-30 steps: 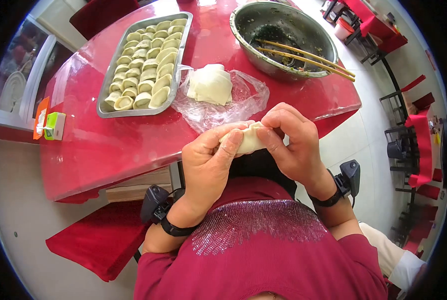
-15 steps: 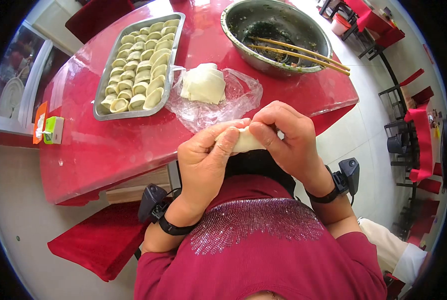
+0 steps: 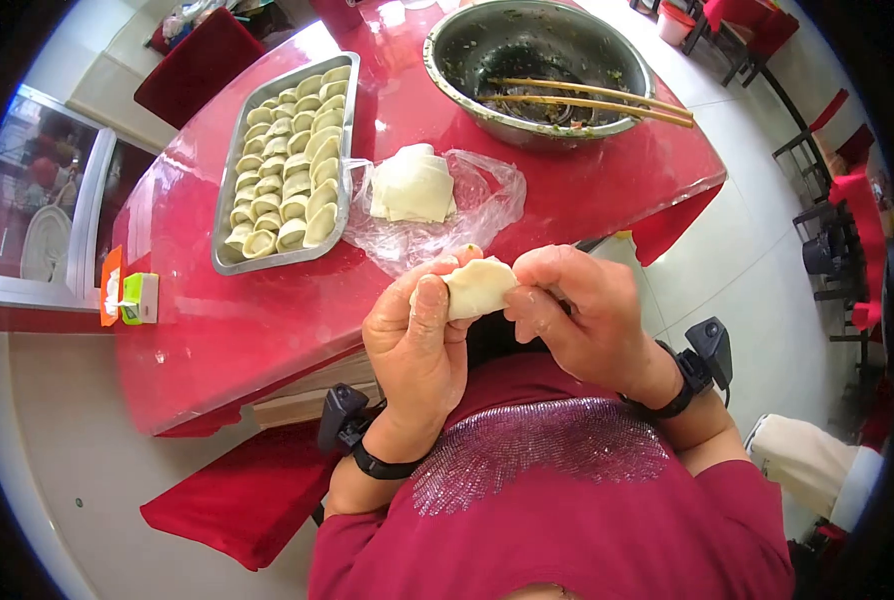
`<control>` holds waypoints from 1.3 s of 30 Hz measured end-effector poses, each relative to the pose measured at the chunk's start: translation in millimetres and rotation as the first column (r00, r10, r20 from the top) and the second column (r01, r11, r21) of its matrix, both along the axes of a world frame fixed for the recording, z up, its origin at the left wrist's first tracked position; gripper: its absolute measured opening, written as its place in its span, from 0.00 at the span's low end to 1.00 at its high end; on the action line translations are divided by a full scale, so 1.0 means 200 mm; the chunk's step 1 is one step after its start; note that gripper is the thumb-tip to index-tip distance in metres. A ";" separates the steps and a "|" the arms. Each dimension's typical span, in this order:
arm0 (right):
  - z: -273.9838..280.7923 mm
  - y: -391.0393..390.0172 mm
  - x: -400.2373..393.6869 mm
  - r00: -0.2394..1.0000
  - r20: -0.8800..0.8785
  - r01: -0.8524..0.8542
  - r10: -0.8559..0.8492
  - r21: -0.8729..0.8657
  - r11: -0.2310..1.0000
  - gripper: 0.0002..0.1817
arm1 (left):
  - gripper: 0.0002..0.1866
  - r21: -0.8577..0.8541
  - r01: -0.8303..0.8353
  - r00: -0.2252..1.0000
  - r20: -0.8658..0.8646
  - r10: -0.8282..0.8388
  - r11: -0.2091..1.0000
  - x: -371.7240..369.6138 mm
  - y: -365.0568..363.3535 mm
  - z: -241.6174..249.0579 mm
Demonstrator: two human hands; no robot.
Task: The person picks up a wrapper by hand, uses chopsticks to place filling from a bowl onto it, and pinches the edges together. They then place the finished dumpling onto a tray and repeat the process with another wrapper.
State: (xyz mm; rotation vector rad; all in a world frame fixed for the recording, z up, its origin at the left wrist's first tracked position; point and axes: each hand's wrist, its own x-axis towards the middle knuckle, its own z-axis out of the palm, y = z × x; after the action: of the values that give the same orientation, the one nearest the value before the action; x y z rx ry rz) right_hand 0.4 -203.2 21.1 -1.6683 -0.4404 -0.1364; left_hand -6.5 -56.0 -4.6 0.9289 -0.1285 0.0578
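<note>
Between my two hands, above my lap by the table's front edge, is a pale folded dumpling (image 3: 479,288). My left hand (image 3: 422,325) grips its left end, thumb on the near face and fingers behind. The fingers of my right hand (image 3: 582,310) pinch its right corner. Flour dusts the fingers of both hands. Beyond them, a stack of dough wrappers (image 3: 413,185) lies on a crumpled clear plastic bag (image 3: 492,205). Any filling inside the dumpling is hidden.
A metal tray (image 3: 221,225) of dumplings in rows stands at the left of the red table (image 3: 227,330). At the back right, a steel bowl (image 3: 442,75) with filling remnants carries chopsticks (image 3: 607,100) across its rim. A tissue pack (image 3: 141,298) sits at the left edge.
The dumpling has tilted so that more of its face and curved edge show. My right hand has shifted to its right corner. The whole view has shifted slightly.
</note>
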 end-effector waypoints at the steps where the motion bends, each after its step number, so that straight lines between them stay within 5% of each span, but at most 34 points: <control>1: -0.01 0.00 0.00 0.995 0.097 0.037 -0.034 -0.030 0.999 0.06 | 0.14 0.009 0.006 1.000 -0.003 -0.006 1.000 0.00 -0.01 0.00; 6: 0.00 0.00 0.00 0.974 0.223 0.053 -0.038 -0.061 0.997 0.07 | 0.14 -0.018 -0.038 0.999 0.035 0.039 0.999 0.00 0.00 -0.01; 9: 0.04 -0.01 0.00 0.996 0.079 -0.048 0.048 0.004 0.999 0.08 | 0.15 0.057 -0.045 0.996 0.076 0.041 0.997 -0.01 0.01 0.01; 15: -0.04 -0.02 0.03 0.962 0.273 0.014 0.021 -0.126 0.992 0.08 | 0.16 0.185 -0.017 0.989 0.145 -0.010 0.983 0.00 -0.01 0.02; 18: -0.07 -0.03 0.02 0.978 0.189 0.088 -0.092 0.025 0.996 0.05 | 0.19 -0.070 0.104 0.991 0.094 -0.097 0.992 0.01 -0.04 0.09; 20: -0.07 -0.04 0.02 0.988 0.110 0.074 -0.109 0.280 0.957 0.04 | 0.21 -0.025 0.010 0.998 0.066 -0.008 1.000 0.01 -0.06 0.11; 22: -0.09 -0.04 0.03 0.985 0.152 0.029 -0.084 0.331 0.943 0.05 | 0.30 0.521 -0.020 0.978 0.187 -0.091 0.853 0.01 -0.03 0.07; 29: -0.11 -0.02 0.02 0.985 0.148 0.023 -0.085 0.380 0.925 0.06 | 0.08 0.620 -0.384 0.892 0.442 0.099 0.684 0.02 -0.05 0.05; 32: -0.09 -0.01 0.02 0.984 0.149 0.040 -0.098 0.349 0.936 0.06 | 0.08 0.616 -0.545 0.793 0.599 0.110 0.570 0.03 -0.04 0.05; 39: -0.08 0.00 0.00 0.983 0.172 0.015 -0.060 0.253 0.967 0.05 | 0.06 0.577 -0.624 0.744 0.645 0.174 0.527 0.03 -0.03 0.06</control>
State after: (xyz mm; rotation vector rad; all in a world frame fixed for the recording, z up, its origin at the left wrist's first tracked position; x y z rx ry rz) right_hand 0.0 -202.6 5.5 -1.4210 -0.5042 -0.3582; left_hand -0.9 -61.9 7.8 1.8078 -0.4612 0.7870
